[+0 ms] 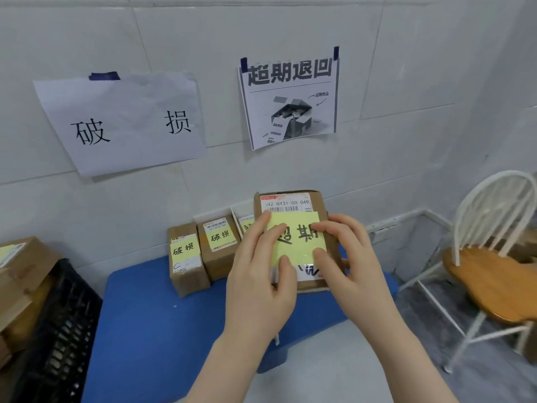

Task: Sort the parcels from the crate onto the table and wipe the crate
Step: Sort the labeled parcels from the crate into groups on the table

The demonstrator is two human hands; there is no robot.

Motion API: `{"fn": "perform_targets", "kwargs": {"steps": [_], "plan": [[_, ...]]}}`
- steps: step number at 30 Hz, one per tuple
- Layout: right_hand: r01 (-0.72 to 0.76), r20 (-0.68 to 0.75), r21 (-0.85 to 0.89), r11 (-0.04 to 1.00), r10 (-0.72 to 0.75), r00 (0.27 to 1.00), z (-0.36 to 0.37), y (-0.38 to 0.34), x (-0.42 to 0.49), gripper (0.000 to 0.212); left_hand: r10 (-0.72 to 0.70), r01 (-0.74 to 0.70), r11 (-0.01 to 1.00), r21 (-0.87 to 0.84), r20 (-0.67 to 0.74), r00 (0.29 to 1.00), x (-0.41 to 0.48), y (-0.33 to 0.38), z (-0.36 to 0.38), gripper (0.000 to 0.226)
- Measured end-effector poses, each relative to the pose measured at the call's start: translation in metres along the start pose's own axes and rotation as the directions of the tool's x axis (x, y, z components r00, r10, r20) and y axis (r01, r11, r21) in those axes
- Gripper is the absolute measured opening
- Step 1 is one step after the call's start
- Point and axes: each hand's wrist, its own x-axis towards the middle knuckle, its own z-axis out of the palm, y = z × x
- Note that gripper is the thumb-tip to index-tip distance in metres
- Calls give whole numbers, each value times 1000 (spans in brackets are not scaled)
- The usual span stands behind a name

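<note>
Both hands grip one parcel (293, 228) at frame centre, over the blue table (151, 315): left hand (258, 283) and right hand (351, 269) clamp its sides, thumbs on the yellow note (293, 239). Two parcels (186, 257) stand left of it; black crate (58, 330) lower left.

crate (55, 324): cut by left edge | third parcel (247, 225): mostly hidden behind held parcel (293, 205)

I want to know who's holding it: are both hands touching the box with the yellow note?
Touching. The head view shows left hand and right hand fingers pressed on the box.
</note>
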Motion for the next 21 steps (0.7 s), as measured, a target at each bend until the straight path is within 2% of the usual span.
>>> {"fn": "perform_targets", "kwargs": {"steps": [4, 11, 16, 21], "plan": [[-35, 22, 13, 999, 35, 999, -45, 43, 19, 34, -58, 58, 998, 3, 25, 998, 7, 10, 62, 44], [-163, 82, -59, 985, 167, 982, -107, 153, 40, 32, -282, 280, 959, 35, 100, 954, 9, -15, 187, 30], [-262, 141, -173, 949, 288, 947, -118, 234, 44, 30, -399, 377, 916, 133, 242, 884, -3, -52, 250, 32], [-285, 210, -276, 918, 347, 914, -105, 285, 50, 31, -483, 444, 875, 194, 408, 775, -11, -84, 283, 47]]}}
